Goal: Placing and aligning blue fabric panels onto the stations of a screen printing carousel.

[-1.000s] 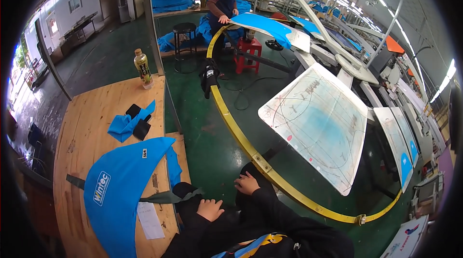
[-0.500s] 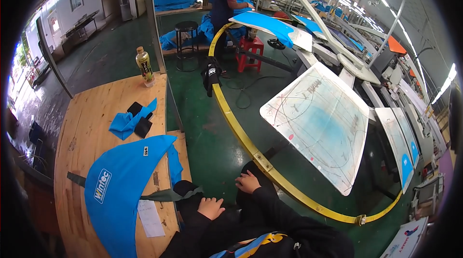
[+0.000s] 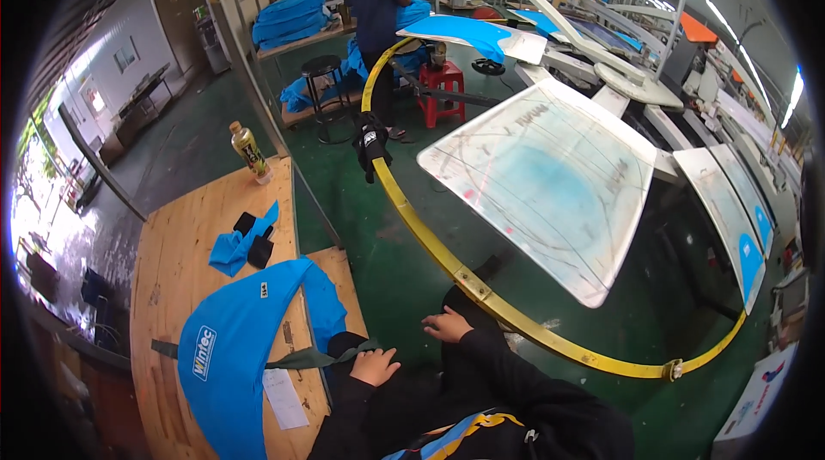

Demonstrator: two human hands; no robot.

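Observation:
My left hand [image 3: 375,366] lies palm down on my dark-clothed leg with its fingers spread, holding nothing. Close beside it, the end of a dark green strap [image 3: 301,359] crosses the bench edge. Over my other knee rests my right hand [image 3: 447,324], fingers loosely apart and with nothing in them, just short of a curved yellow rail [image 3: 430,243]. To the left, a curved blue fabric panel [image 3: 236,340] with a white printed patch covers part of the wooden bench [image 3: 176,241]. A paper slip [image 3: 286,400] lies by the panel.
A drink bottle [image 3: 250,153] and a blue-and-black cloth bundle [image 3: 245,241] sit on the bench. Inside the rail stands a large white printing pallet [image 3: 550,189]. Farther off are a red stool [image 3: 443,92], a black stool [image 3: 322,82] and a person [image 3: 375,4] near stacked blue fabric.
My view has tilted, shifting the bench rightward in the picture. The near white pallet has moved up and left against the yellow rail. The far person has turned away. Both hands stay resting.

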